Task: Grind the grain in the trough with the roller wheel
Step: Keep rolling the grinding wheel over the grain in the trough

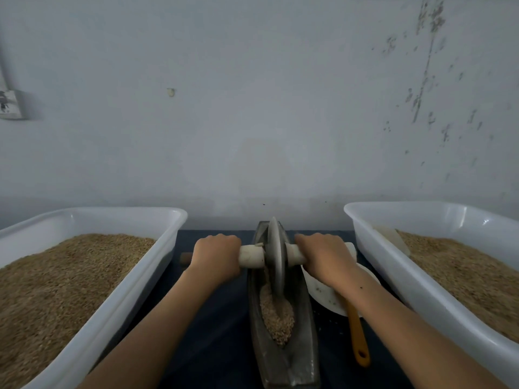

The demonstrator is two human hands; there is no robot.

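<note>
A dark metal boat-shaped trough lies lengthwise on the dark table between my arms. Pale crushed grain fills its near half. A grey metal roller wheel stands upright in the trough's far half, on a pale wooden axle handle that runs left to right. My left hand grips the axle's left side, and my right hand grips its right side. The far end of the trough is hidden behind the wheel.
A white plastic tub full of brown grain stands on the left, a second white tub with grain on the right. A white bowl and an orange-handled tool lie right of the trough. A blue-grey wall rises just behind.
</note>
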